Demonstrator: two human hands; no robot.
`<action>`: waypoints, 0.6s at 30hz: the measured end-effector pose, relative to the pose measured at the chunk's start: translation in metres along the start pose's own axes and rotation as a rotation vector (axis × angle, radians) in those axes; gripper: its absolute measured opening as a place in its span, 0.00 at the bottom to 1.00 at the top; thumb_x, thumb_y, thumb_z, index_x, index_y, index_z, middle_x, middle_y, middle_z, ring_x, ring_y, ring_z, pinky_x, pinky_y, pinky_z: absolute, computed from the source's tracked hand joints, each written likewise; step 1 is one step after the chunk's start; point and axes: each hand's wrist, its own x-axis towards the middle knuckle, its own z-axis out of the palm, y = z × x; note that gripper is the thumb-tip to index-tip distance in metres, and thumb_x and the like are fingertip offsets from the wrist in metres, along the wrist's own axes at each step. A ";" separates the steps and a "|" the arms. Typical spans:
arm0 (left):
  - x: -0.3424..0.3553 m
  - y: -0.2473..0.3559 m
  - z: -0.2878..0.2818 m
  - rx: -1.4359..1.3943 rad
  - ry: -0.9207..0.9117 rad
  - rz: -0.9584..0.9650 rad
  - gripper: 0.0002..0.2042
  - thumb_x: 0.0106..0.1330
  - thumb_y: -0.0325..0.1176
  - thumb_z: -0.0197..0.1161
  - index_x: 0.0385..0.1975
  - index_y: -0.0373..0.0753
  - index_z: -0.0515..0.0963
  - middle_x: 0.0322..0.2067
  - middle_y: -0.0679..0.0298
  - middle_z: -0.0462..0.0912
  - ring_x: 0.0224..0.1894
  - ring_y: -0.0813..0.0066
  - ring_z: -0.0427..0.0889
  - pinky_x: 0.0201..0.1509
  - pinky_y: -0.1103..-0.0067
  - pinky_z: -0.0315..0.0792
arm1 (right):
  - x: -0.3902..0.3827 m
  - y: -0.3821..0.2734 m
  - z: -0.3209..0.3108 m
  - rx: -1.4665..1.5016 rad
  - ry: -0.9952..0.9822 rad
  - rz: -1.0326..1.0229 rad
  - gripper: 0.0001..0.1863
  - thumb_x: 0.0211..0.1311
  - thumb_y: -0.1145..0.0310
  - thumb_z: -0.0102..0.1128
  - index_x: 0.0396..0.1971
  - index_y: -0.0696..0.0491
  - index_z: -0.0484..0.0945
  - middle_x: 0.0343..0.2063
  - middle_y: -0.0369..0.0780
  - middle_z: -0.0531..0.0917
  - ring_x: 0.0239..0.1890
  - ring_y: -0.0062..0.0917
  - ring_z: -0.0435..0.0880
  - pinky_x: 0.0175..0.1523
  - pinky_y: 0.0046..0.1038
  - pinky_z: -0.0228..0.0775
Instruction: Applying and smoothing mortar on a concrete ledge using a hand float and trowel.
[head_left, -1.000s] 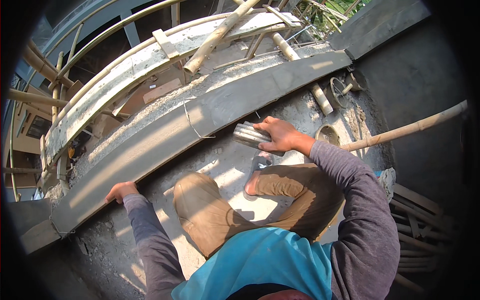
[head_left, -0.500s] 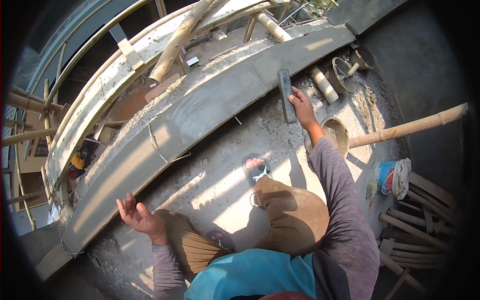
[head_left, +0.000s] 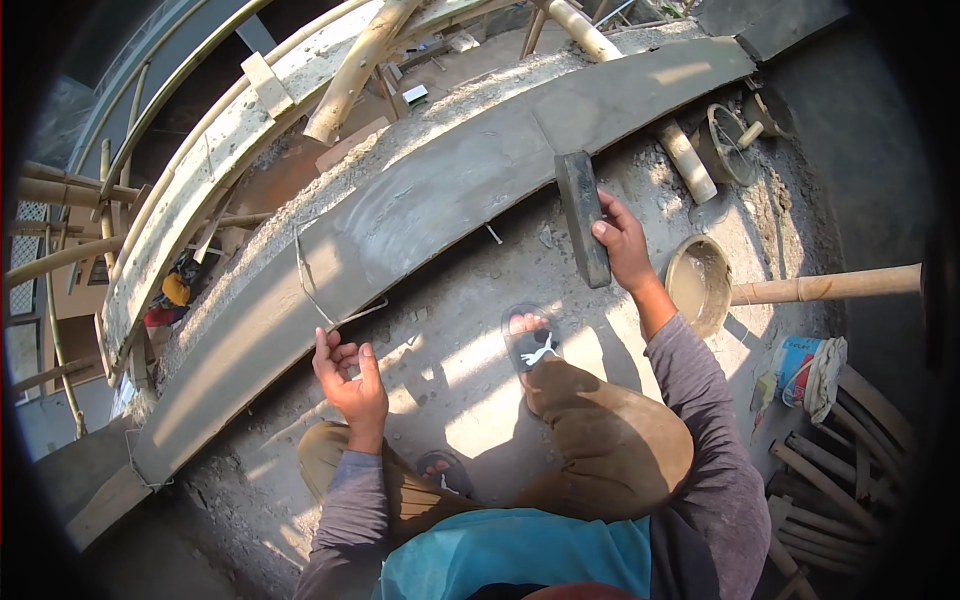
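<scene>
My right hand (head_left: 625,240) grips a dark rectangular plastering float (head_left: 582,220) by its side, with the tool's far end close to the front edge of a curved, smoothed cement ledge (head_left: 430,205). My left hand (head_left: 352,385) is raised near the ledge's front edge, its fingers half curled, thumb apart, nothing in it. Just above those fingertips a bent metal rod (head_left: 318,300) loops over the ledge and sticks out past the edge. Whether the fingertips touch the rod I cannot tell. The cement surface shows wet, swirled smoothing marks in its middle.
To the right lie a bowl of grey mix (head_left: 700,285), a bamboo pole (head_left: 830,285), a paint bucket (head_left: 808,375) and stacked wood strips (head_left: 820,535). Round pans (head_left: 728,145) sit beyond. Bamboo scaffolding (head_left: 360,70) crosses the far side, and a person (head_left: 172,295) shows below at left.
My left hand has moved up and right, from over the knee to beside the bent rod. My right hand and the float have shifted slightly toward me relative to the ledge.
</scene>
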 end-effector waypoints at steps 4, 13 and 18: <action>-0.001 -0.004 -0.005 0.080 -0.078 0.032 0.34 0.63 0.23 0.66 0.70 0.32 0.61 0.57 0.54 0.72 0.48 0.72 0.76 0.51 0.77 0.74 | 0.038 -0.038 0.022 -0.550 0.035 -0.125 0.35 0.58 0.52 0.66 0.64 0.52 0.73 0.47 0.46 0.80 0.48 0.32 0.81 0.54 0.29 0.72; -0.001 0.002 -0.013 0.043 -0.099 0.062 0.36 0.62 0.22 0.65 0.71 0.31 0.57 0.66 0.53 0.67 0.57 0.70 0.73 0.58 0.76 0.72 | 0.097 -0.068 0.097 -1.086 -0.064 -0.105 0.35 0.56 0.47 0.66 0.61 0.49 0.75 0.48 0.47 0.79 0.48 0.41 0.82 0.53 0.39 0.74; 0.002 -0.004 -0.022 -0.174 -0.112 -0.020 0.40 0.61 0.22 0.65 0.74 0.35 0.52 0.67 0.52 0.66 0.57 0.68 0.75 0.58 0.75 0.71 | 0.026 -0.072 0.138 -0.868 -0.457 -0.247 0.37 0.52 0.48 0.69 0.61 0.50 0.74 0.47 0.44 0.78 0.49 0.41 0.80 0.53 0.39 0.74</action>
